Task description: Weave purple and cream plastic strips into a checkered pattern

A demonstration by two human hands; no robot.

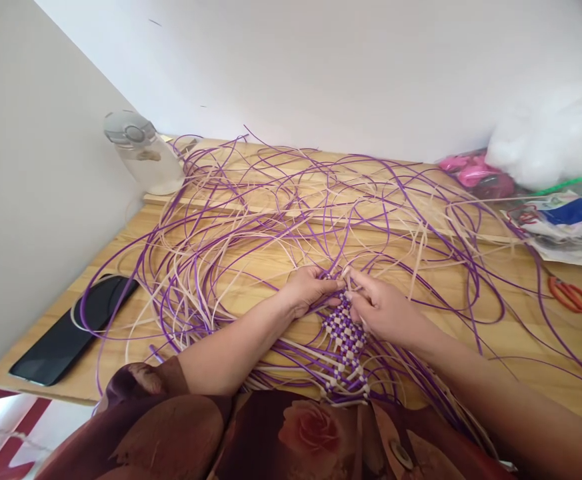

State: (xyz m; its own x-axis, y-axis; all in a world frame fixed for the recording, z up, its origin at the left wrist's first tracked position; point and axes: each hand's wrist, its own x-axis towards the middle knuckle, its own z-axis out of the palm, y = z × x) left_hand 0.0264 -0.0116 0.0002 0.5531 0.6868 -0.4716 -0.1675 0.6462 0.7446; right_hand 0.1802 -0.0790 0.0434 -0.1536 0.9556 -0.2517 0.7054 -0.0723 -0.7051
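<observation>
Latticework [345,333] of purple and cream cords sits at the near side of the bench [521,337], just in front of the person's torso, its far end held between the left hand [307,292] and right hand [381,312]. Both grips are narrow, with fingertips pinched close together at this end, though which cord each one traps cannot be told. Neat work here likely calls for the left to steady the finished crossings while the right draws each cord evenly and snugly, untwisted and free of the tangled loose lengths [198,290] around.
</observation>
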